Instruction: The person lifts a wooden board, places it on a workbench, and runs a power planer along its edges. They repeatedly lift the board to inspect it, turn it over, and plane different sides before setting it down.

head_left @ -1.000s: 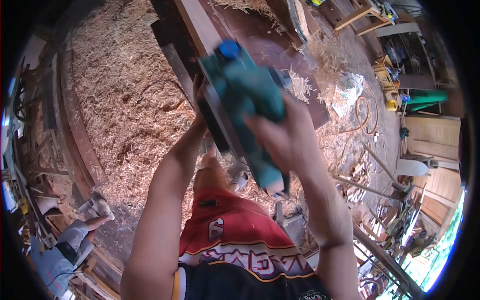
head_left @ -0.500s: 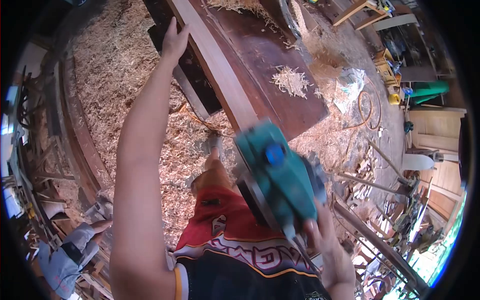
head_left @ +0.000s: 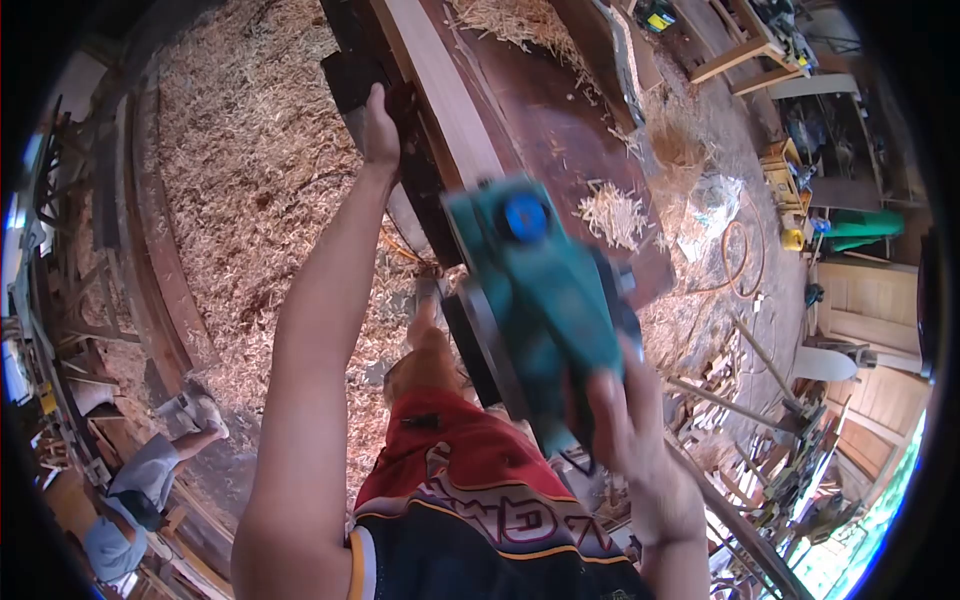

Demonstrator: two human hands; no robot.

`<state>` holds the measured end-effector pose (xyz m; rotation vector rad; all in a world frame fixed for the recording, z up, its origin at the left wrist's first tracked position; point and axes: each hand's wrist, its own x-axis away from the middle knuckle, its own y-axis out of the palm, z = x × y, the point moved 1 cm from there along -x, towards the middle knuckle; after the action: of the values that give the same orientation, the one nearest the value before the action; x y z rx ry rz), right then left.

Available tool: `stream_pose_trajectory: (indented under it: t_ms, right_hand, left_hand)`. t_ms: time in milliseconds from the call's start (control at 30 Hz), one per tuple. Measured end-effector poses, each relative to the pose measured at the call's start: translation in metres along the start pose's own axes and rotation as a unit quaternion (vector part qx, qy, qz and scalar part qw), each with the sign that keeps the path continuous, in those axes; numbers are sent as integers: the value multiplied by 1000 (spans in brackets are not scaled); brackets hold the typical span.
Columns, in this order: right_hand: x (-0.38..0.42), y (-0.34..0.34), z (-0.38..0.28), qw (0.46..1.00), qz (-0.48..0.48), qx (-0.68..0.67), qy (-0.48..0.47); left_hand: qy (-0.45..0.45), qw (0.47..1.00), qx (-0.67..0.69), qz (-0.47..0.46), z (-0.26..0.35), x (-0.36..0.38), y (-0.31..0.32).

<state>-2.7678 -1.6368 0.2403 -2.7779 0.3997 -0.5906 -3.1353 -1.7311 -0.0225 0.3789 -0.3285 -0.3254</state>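
the right hand [head_left: 640, 430] is wrapped around the rear handle of a green power planer [head_left: 560, 310], blurred, its blue knob [head_left: 525, 217] toward the front and its body covering the near end of a pale wooden board [head_left: 445, 90]. the left hand [head_left: 380, 140] is at the board's left side, its fingers partly hidden, so i cannot tell whether they pinch anything. beyond lie the dark tabletop [head_left: 555, 125] under the board, a heap of shavings [head_left: 612, 215] on it, an orange hose [head_left: 735, 260] on the floor, and a seated person [head_left: 115, 545] at lower left.
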Motion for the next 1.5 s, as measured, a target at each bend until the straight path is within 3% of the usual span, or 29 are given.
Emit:
stream_pose_trajectory:
  t_ms: [33,100,133,167,233,267,333,367,433,533,567,700,767,800,833,933,1067,1233,1300,1367,1400,1433,1467,1500]
  right_hand:
    - [-40,5,-16,998,-15,-58,10]
    - [-130,19,-41,999,18,-19,-46]
    - [-173,24,-58,998,9,-33,-57]
    - [-214,35,-66,989,55,-69,-118]
    - [-274,35,-80,994,-12,-63,-93]
    - [-272,36,-83,993,-12,-80,-84]
    - [-266,34,-83,991,-7,-115,-68]
    - [-252,31,-77,994,7,-86,-74]
    - [-198,24,-55,995,33,-24,-87]
    - [-93,11,-9,996,19,-48,-75]
    - [-48,4,0,997,11,-71,-30]
    - [118,-33,68,995,-71,-46,46]
    - [187,-41,102,991,-73,-86,75]
    - [207,-40,108,993,-44,-83,76]
    - [213,-41,110,995,-45,-65,61]
    - [208,-44,109,998,-44,-33,29]
    - [150,-30,86,998,-36,-43,9]
    - [4,-8,8,998,-27,-50,26]
    - [-72,10,-23,998,-1,6,-60]
    - [-158,23,-54,996,-2,-51,-67]
    - [-205,29,-69,995,-3,-26,-95]
    - [-247,32,-82,988,7,25,-149]
    - [-282,40,-95,990,28,-4,-136]
    - [-300,37,-112,988,-14,-49,-146]
  left_hand:
    - [-28,999,47,0,3,1,-1]
    - [-87,981,173,-3,6,-1,-3]
    - [-116,950,257,-136,4,4,-19]
    - [-90,971,199,-96,3,2,-26]
    - [-35,996,76,-19,7,-4,-27]
    - [-9,995,102,0,15,-1,-23]
    - [25,994,84,-71,28,-16,-40]
    - [40,991,78,-104,28,-22,-43]
    - [6,998,10,-58,29,-32,-29]
    - [-1,996,-83,-16,40,-22,-3]
    - [47,988,-150,-10,29,-21,1]
    - [-2,954,-292,67,-34,-41,-23]
    - [-28,959,-274,65,-31,-39,-24]
    - [-54,979,-190,49,-27,-31,-20]
    - [-83,990,-106,31,-22,-20,-15]
    - [-97,993,-61,2,-8,-8,-13]
    - [-112,993,-32,-21,-8,-13,-23]
    - [-128,989,-7,-80,-6,-13,-31]
    - [-139,987,73,-19,-3,-14,-27]
    - [-171,974,139,46,-3,-23,-26]
    - [-125,963,224,-80,-11,-13,-38]
    - [-125,973,184,-62,-8,-9,-34]
    - [-124,981,142,-44,6,-4,-28]
    - [-122,987,97,-28,17,1,-22]
